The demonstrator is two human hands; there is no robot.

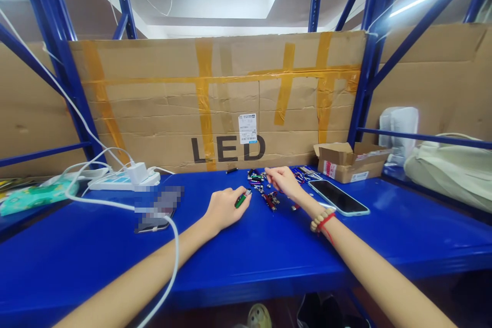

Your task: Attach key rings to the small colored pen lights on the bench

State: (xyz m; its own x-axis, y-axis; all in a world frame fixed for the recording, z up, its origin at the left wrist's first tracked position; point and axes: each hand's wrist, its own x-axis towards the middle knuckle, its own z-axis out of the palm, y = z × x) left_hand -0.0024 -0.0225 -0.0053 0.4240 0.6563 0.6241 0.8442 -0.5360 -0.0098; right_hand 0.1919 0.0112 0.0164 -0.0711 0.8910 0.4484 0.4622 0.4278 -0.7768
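My left hand (225, 209) is closed around a small green stick with a silver end (242, 199), which looks like a USB stick, just above the blue table (269, 256). My right hand (283, 182) reaches over a pile of small shiny parts (257, 178), its thumb and forefinger pinched together. Whatever is between those fingertips is too small to make out. Dark red pieces (270, 200) lie between the two hands, and slim silver and purple parts (305, 173) lie behind my right hand. A single black piece (231, 170) rests apart, near the cardboard.
A phone (340, 197) lies right of my right wrist, beside an open cardboard box (346, 161). Another phone (159, 210) is at left, with a white cable (177, 246) hanging over my left forearm. A power strip (111, 180) stands behind it. Cardboard (169, 107) walls the back.
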